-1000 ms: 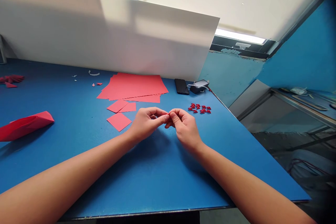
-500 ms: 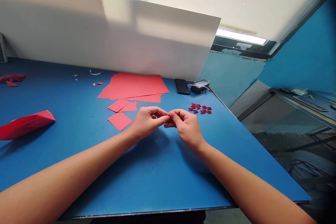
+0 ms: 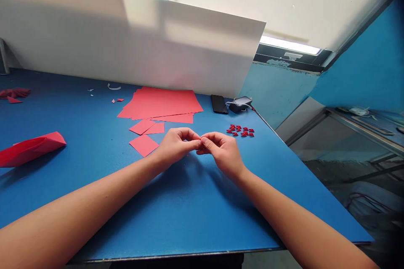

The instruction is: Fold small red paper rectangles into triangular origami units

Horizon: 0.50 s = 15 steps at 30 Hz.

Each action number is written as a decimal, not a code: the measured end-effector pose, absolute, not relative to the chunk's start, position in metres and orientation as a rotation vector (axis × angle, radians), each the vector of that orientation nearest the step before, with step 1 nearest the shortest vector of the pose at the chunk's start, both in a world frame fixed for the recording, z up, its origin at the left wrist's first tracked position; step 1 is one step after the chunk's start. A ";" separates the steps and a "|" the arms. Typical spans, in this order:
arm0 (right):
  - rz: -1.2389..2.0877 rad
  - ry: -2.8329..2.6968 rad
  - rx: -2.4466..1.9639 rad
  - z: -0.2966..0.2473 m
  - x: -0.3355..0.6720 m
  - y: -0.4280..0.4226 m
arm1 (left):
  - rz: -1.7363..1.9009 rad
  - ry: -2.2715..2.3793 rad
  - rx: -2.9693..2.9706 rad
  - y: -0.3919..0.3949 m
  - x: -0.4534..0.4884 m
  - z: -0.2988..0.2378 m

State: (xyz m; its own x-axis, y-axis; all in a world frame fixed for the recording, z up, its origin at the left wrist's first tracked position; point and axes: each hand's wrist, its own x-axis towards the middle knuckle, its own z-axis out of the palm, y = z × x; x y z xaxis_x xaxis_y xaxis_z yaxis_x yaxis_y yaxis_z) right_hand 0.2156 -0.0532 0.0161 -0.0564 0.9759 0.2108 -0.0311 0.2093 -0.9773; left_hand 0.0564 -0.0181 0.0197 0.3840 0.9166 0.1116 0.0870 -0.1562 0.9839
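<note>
My left hand (image 3: pixel 176 146) and my right hand (image 3: pixel 221 149) meet fingertip to fingertip over the middle of the blue table (image 3: pixel 189 210). Both are pinched closed on a tiny red paper piece (image 3: pixel 200 138), of which only a sliver shows between the fingers. Several small folded red triangles (image 3: pixel 240 130) lie just beyond my right hand. Three small red paper rectangles (image 3: pixel 144 136) lie to the left of my left hand, in front of a stack of red paper sheets (image 3: pixel 160 103).
A white board (image 3: pixel 132 42) stands along the back of the table. A black phone (image 3: pixel 219 103) and a charger (image 3: pixel 240 102) lie at the back right. A folded red paper shape (image 3: pixel 30 148) and red scraps (image 3: pixel 14 93) sit far left. The table's right edge drops off.
My fingertips have shifted slightly, curling closer together over the small paper piece. Everything on the table has stayed put.
</note>
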 end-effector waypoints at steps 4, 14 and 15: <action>1.146 -1.308 -1.016 0.017 0.216 -0.053 | 0.931 0.824 1.478 -0.018 0.054 0.022; 1.284 -1.257 -0.924 0.020 0.217 -0.052 | 0.955 0.878 1.379 -0.015 0.054 0.022; 1.270 -1.270 -0.930 0.020 0.217 -0.052 | 0.956 0.880 1.385 -0.015 0.054 0.021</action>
State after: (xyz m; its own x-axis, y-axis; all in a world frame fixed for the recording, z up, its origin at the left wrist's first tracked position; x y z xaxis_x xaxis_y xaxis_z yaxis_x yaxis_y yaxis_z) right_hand 0.2175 -0.0521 0.0201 -0.1327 0.9798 0.1499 -0.1500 0.1296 -0.9801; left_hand 0.0540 -0.0147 0.0214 0.3808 0.9235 0.0470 -0.0298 -0.0386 0.9988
